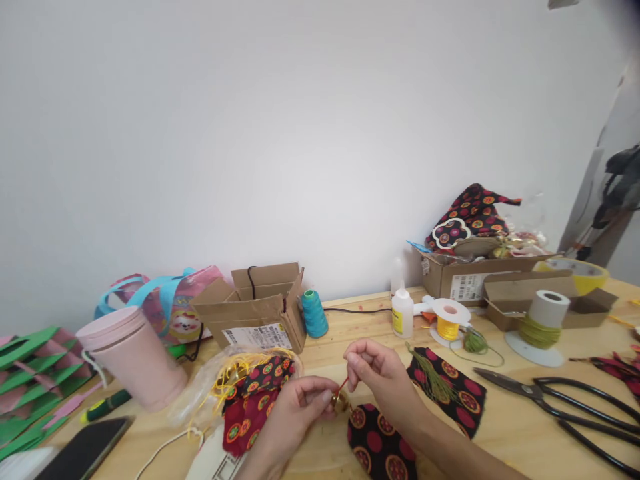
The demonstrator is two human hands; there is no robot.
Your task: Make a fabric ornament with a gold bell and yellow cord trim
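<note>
My left hand pinches a small gold bell above the wooden table. My right hand is closed in a pinch on a thin red cord that runs down to the bell. Just below the bell lies a black fabric piece with red and orange circles. A second patterned fabric piece with a green tassel on it lies to the right of my right hand. A plastic bag with more patterned fabric and gold ribbon sits left of my left hand.
Large black scissors lie at the right. Behind the hands stand a glue bottle, a yellow cord spool, a green cord spool, a teal thread cone and cardboard boxes. A pink jar and a phone lie left.
</note>
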